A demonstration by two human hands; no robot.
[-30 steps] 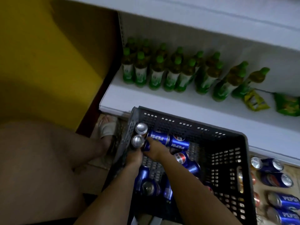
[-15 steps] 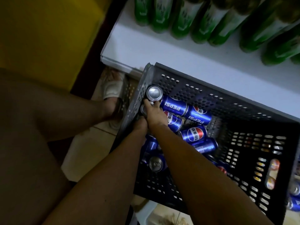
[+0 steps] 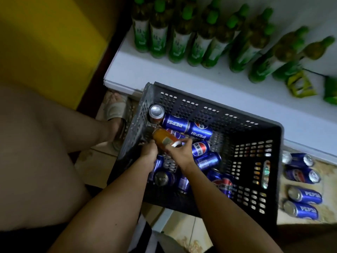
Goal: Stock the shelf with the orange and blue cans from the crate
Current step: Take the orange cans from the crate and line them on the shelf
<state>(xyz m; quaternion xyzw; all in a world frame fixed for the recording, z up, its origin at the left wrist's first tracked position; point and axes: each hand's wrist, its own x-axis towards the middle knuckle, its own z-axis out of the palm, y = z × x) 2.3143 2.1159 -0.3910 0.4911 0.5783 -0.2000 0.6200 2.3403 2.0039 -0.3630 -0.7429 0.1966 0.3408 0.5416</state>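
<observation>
R hand point(image 3: 179, 154) grips orange can point(image 3: 164, 138) by its end over crate point(image 3: 209, 114); L hand point(image 3: 150, 152) touches it, grip unclear. Could slip onto blue cans point(image 3: 187, 126).

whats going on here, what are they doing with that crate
A person crouched by a shelf is pulling cans out of a dark plastic crate. The right hand holds an orange can, lifted and tilted, while the left hand is at its lower side. Many blue cans lie in the crate, and more lie on the floor to its right. The white shelf above holds green bottles.
</observation>
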